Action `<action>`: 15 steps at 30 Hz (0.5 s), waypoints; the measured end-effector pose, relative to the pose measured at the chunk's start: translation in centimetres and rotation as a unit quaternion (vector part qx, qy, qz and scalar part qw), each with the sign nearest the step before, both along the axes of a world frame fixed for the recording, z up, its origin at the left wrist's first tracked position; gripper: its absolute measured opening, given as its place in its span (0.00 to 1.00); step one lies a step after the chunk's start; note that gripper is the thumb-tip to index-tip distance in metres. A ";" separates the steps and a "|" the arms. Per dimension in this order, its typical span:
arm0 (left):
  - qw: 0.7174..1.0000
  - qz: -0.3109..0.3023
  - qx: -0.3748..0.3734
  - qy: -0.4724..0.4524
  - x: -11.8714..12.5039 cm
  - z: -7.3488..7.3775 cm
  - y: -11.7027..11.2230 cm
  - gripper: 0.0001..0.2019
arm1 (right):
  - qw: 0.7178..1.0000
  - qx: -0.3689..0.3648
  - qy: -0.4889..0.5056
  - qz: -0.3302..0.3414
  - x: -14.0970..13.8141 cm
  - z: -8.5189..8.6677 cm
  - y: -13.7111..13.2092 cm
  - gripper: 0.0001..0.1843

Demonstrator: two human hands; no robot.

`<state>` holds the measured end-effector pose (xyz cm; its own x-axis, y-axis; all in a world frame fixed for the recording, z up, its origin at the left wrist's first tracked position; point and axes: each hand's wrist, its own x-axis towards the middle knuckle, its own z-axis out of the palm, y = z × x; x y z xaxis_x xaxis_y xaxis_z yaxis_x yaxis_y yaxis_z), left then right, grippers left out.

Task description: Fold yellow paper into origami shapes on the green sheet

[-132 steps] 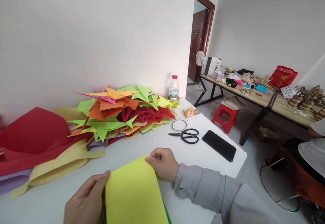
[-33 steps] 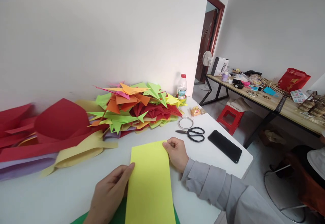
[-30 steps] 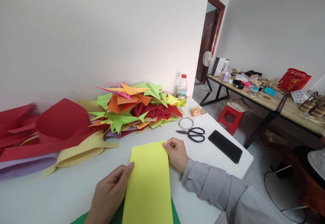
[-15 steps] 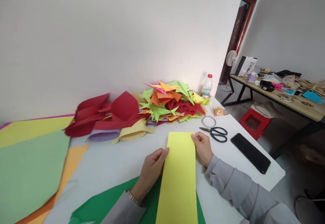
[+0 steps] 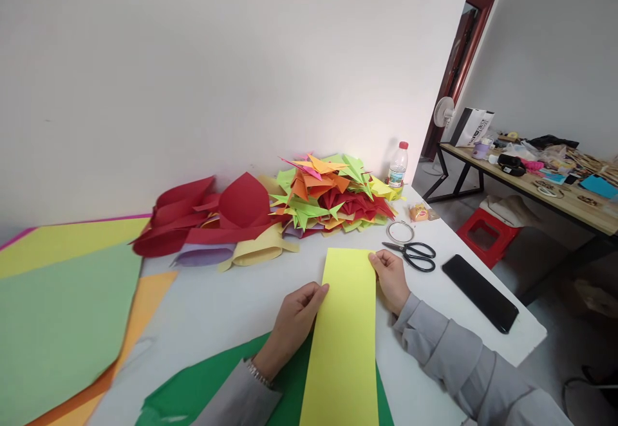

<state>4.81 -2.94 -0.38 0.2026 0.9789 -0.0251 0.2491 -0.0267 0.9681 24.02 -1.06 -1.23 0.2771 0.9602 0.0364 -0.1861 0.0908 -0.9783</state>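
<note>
A long strip of yellow paper (image 5: 345, 336) is held up in front of me, its lower end running out of the frame. My left hand (image 5: 297, 320) pinches its left edge, thumb on the front face and fingers behind. At the upper right corner, my right hand (image 5: 390, 278) grips the paper between thumb and fingers. Green paper (image 5: 212, 371) lies on the table beneath the strip and my left forearm. Just beyond my right hand are black-handled scissors (image 5: 418, 255), lying partly open, and a round ring (image 5: 400, 231).
Folded paper stars (image 5: 328, 191) are heaped against the wall, beside curled red paper pieces (image 5: 244, 201). Large light green sheets (image 5: 62, 323) cover the left side. A black phone (image 5: 480, 292), a small snack packet (image 5: 419, 212) and a bottle (image 5: 398, 167) stand or lie at right.
The whole view has shifted slightly, so things appear a little further right. Both hands keep their hold on the yellow paper, with hardly any other movement.
</note>
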 end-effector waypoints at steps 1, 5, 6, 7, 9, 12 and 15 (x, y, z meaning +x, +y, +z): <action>1.000 0.001 0.004 0.000 0.0 0.0 0.1 0.25 | 1.000 -0.001 0.004 0.002 0.0 0.0 0.0 0.25; 1.000 0.003 0.007 -0.004 -0.1 -0.3 0.2 0.25 | 1.000 -0.007 0.024 0.012 0.0 -0.2 0.1 0.24; 1.000 0.000 0.003 -0.006 -0.1 -0.3 0.2 0.26 | 0.999 -0.009 0.029 0.013 0.0 -0.2 0.1 0.24; 1.000 -0.004 -0.003 -0.009 -0.1 -0.3 0.2 0.26 | 0.999 -0.010 0.035 0.015 0.1 -0.3 0.2 0.24; 0.999 -0.022 -0.022 -0.018 -0.1 -0.3 0.2 0.26 | 0.999 -0.013 0.046 0.017 0.1 -0.5 0.3 0.24; 0.997 -0.055 -0.050 -0.035 -0.1 0.0 0.1 0.26 | 0.998 -0.019 0.063 0.023 0.2 -0.7 0.3 0.24; 0.994 -0.072 -0.065 -0.051 -0.1 0.2 0.0 0.26 | 0.996 -0.023 0.077 0.032 0.2 -0.6 0.3 0.23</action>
